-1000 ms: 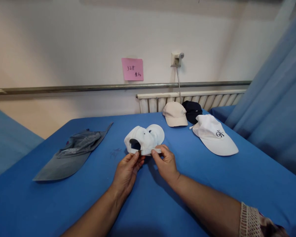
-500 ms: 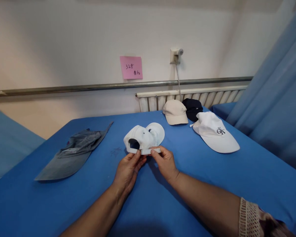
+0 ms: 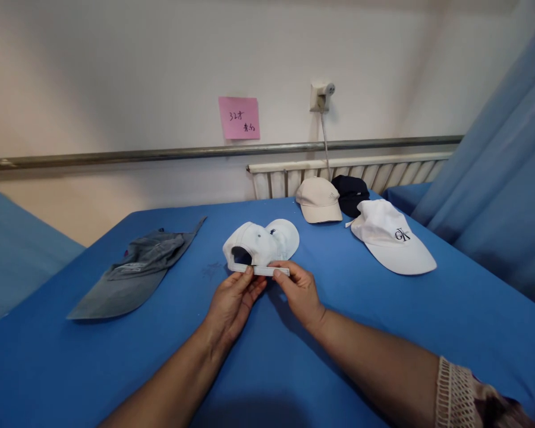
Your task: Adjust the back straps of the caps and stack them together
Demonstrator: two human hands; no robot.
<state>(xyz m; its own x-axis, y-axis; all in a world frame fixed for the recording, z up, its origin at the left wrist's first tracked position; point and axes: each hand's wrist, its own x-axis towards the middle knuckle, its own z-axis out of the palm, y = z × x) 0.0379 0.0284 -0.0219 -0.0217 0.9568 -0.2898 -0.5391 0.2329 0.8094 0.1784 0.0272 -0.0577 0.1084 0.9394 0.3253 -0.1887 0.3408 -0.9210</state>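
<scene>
The left forearm (image 3: 169, 368) and right forearm (image 3: 378, 353) converge forward; the left grip (image 3: 229, 304) pinches with its thumb on top, the right grip (image 3: 302, 295) pinches beside it, thumb slanting leftward.

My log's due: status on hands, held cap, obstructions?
Left hand, right hand: both pinching back strap. Pale cap: back opening in view. Nothing visibly blocking; gray cap left, white cap right.

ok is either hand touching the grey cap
No, the grey cap lies apart on the blue cover, while the left hand and right hand grip the strap of the pale cap.
</scene>
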